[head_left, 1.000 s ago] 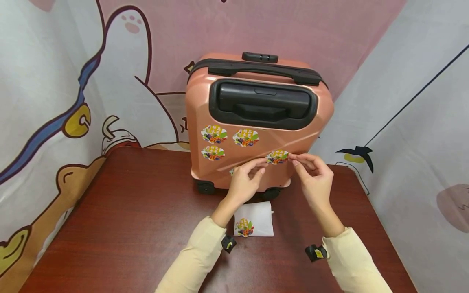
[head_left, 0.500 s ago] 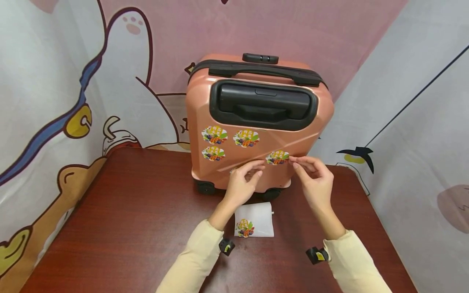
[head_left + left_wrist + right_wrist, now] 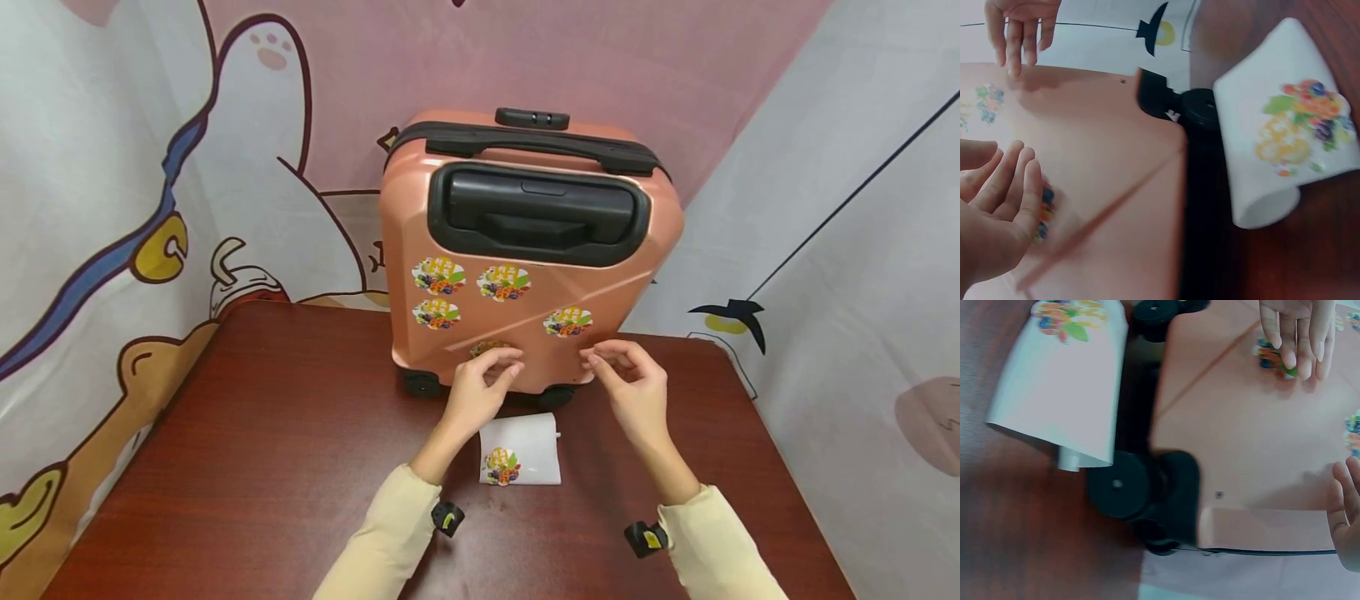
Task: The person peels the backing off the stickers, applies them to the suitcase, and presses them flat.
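A salmon-pink suitcase stands upright, several fruit-print stickers stuck on its front. My left hand, fingers loosely bent, hovers before the lower front and partly covers a low sticker. To the right, my right hand hangs by the suitcase's lower right edge, below another sticker. Nothing shows between the fingers of either hand; the left wrist view has the left fingers relaxed beside the low sticker. A curled white backing sheet with one fruit sticker lies in front of the suitcase.
The suitcase rests on black wheels on a dark red-brown table. A recessed black pull handle and a carry handle are at its top. Printed cartoon cloth hangs behind and at both sides.
Both hands have drawn down and away from the right-hand sticker, which stays on the suitcase. The left hand has also moved left. The right thumb and fingers no longer touch the sticker's edge.
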A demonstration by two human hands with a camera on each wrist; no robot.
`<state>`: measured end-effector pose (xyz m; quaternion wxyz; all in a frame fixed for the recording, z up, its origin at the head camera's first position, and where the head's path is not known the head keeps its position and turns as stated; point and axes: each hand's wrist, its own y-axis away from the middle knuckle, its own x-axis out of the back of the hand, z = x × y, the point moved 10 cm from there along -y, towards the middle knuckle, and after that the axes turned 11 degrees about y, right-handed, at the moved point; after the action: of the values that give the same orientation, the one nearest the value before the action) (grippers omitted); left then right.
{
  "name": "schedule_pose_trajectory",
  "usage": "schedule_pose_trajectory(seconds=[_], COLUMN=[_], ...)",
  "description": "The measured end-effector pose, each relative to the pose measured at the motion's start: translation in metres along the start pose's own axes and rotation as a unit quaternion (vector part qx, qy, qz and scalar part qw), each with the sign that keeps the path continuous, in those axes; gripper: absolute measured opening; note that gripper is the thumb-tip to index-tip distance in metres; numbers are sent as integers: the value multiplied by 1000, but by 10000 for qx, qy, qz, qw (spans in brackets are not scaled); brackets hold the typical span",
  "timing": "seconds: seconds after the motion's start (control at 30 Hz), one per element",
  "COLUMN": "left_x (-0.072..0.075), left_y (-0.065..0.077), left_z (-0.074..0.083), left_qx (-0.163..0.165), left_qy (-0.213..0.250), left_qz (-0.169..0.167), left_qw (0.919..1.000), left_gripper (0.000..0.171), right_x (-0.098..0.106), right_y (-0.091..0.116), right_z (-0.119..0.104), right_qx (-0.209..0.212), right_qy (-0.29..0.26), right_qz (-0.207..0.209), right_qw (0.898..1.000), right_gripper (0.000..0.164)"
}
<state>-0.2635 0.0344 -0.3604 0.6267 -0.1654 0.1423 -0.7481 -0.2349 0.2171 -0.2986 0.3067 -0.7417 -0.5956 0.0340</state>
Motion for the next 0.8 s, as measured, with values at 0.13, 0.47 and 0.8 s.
schedule_pose_trajectory(seconds=[0.13,0.47,0.8], left_x=[6,20,25], left_y=[8,29,54], left_z=[-16,-47,-82], left_qx=[203,492,1012], left_qy=[-117,-418,-423], left_qz=[-20,-199,-566], left_qw=[9997,9977,9924], left_gripper=[19,10,6], right_x=[-6,-24,-41], right_y=[12,41,78], right_z=[21,62,135], right_qx=[-500,-1114,-1584], right_qy=[141,797,1250], right_qz=[-166,-1031,-1554], right_qw=[9985,9852,9670], right_gripper=[14,13,16])
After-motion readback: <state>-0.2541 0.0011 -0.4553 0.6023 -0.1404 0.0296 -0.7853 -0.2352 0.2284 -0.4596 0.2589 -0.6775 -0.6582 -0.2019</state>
